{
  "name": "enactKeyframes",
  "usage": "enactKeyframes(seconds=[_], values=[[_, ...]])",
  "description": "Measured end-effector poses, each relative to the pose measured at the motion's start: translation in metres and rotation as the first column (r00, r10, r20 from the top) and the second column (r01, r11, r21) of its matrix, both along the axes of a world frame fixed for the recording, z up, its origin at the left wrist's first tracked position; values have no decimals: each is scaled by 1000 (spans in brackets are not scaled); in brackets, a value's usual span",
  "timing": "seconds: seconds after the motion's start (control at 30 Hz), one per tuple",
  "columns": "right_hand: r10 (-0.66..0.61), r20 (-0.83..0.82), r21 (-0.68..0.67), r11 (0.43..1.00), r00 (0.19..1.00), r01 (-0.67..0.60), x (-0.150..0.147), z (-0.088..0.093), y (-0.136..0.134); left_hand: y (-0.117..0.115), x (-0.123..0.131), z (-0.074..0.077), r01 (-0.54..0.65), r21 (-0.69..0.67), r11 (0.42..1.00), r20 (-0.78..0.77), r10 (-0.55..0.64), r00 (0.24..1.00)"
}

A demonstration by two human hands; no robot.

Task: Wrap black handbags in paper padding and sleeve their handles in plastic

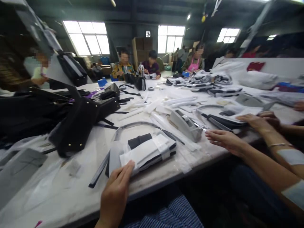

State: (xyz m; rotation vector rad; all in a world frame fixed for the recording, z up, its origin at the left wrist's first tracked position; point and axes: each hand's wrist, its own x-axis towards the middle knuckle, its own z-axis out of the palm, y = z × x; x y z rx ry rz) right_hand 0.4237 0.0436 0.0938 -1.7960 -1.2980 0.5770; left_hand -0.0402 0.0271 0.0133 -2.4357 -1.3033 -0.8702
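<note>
My left hand (pixel 117 183) grips the near left edge of a folded black-and-grey bag (pixel 152 163), its fingers together and thumb partly hidden. A white wrapping sheet (pixel 142 152) lies over the bag, with clear tape across its right end. Behind it arches a handle in a clear or grey cover (pixel 137 124). My right hand (pixel 225 142) reaches to the front of a grey tape dispenser (pixel 185 125), its fingertips closed at the free end of the clear tape (pixel 200 126). Beside the bag, a dark strap (pixel 99 172) slants over the table.
A co-worker's hands (pixel 256 123) work on another dark bag (pixel 219 122) close at right. Black bags (pixel 76 126) crowd the left, near a grey box-like object (pixel 19 174). White strips (pixel 180 101) and wrapped pieces spread over the table (pixel 78 193). Several people sit opposite.
</note>
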Motion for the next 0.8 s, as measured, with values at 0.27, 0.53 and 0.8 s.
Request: enactKeyframes(seconds=[0.27,0.53,0.8], values=[[-58,-363,-110,994,930,19,18,-25,6,-1,0,2,-1,86,996,-40,4,999],[-97,-250,-104,992,963,74,20,-39,7,-1,-1,3,19,93,995,-24,-17,1000],[249,135,-122,965,959,-234,-32,-4,-24,2,-1,2,13,25,1000,56,-14,998]])
